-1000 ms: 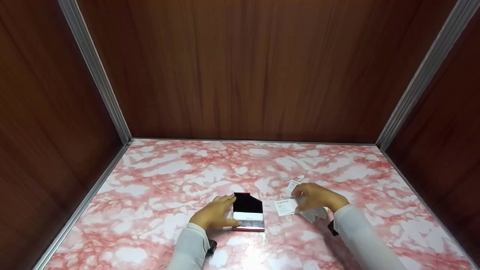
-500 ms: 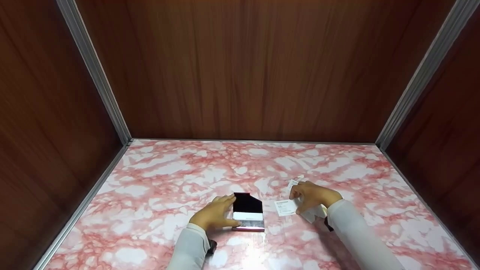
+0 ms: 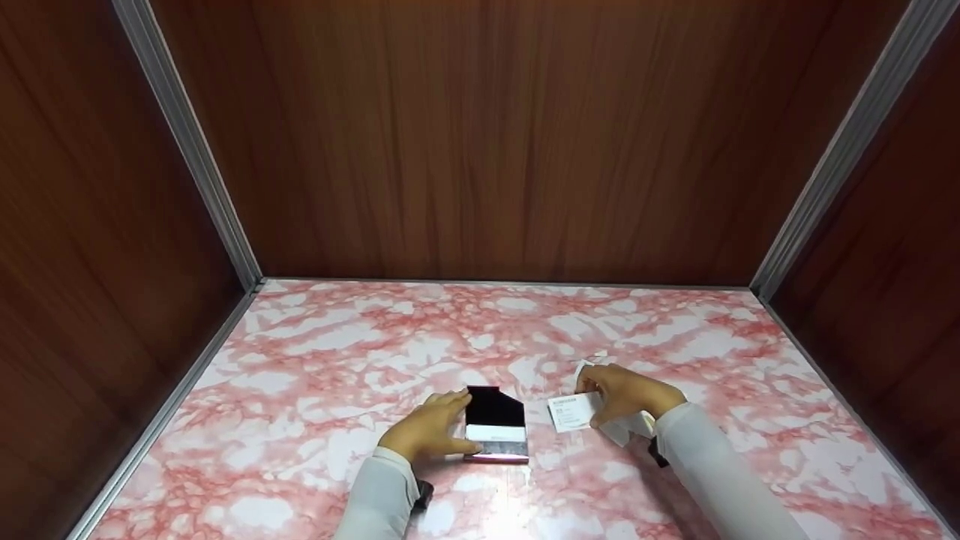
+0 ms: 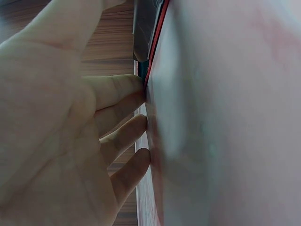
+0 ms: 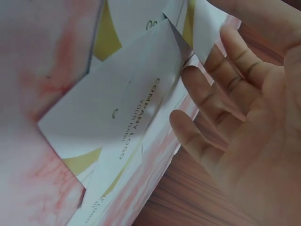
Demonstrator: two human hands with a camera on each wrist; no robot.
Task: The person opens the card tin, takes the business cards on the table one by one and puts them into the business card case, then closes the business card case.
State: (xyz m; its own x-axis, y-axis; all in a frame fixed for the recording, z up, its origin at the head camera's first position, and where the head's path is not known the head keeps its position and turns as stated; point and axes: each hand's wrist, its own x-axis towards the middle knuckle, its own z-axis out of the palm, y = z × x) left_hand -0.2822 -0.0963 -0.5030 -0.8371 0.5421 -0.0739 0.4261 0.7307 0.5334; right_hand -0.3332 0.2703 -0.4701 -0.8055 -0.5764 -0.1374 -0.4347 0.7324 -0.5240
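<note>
Right grip (image 3: 628,391) pinches a card (image 3: 570,412); left grip (image 3: 424,429), spread, touches a case (image 3: 491,407).
Print marks the white card.

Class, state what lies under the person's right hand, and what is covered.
Overlapping white business cards lie under the right hand. The hand and upper cards cover parts of others, so their number is unclear.

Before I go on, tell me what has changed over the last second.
The right hand has shifted slightly leftward; more of the white card at its thumb now shows. The left hand still rests on the black case, which has not visibly moved.
</note>
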